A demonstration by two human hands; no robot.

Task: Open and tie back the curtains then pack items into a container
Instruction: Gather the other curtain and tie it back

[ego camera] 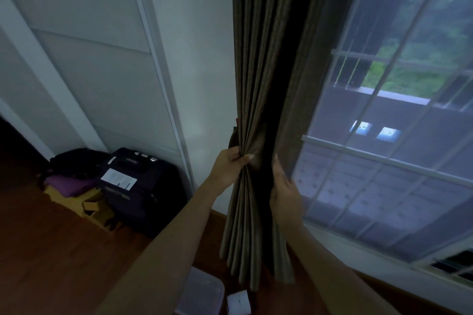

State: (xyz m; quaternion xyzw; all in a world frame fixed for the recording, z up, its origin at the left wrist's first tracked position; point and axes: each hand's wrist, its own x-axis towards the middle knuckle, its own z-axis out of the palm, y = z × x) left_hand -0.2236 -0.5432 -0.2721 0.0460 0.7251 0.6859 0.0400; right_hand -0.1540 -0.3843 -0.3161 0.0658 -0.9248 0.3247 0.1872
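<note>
A brown pleated curtain hangs gathered at the left side of the window. My left hand pinches the bunched folds at about waist height, beside a dark tie-back loop at the curtain's left edge. My right hand presses against the curtain's right side, fingers curled round the fabric. On the floor below lie a clear plastic container and a small white box, both partly cut off by the frame's bottom edge.
A sheer white curtain covers the window on the right. A dark suitcase, a black bag, purple cloth and cardboard sit in the corner by the white sliding door. The floor is reddish wood.
</note>
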